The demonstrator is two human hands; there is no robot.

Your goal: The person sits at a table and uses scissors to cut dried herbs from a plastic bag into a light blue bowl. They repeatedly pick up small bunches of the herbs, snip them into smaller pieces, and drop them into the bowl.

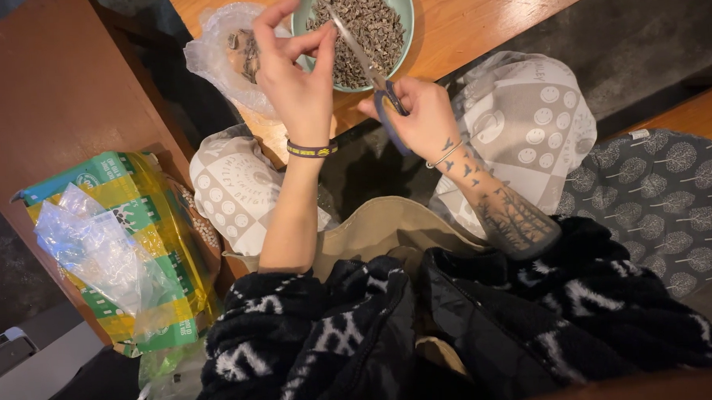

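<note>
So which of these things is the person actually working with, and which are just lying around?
In use:
- scissors in the right hand
- small piece pinched by the left hand
- green bowl of dark bits

Lying about:
- clear bag on the table
- green and yellow packaging
- patterned cushion

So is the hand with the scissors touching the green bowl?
Apart. The head view shows the right hand holding the scissors below the green bowl, with bare wooden table showing between hand and rim. Only the blades reach over the bowl.
</note>
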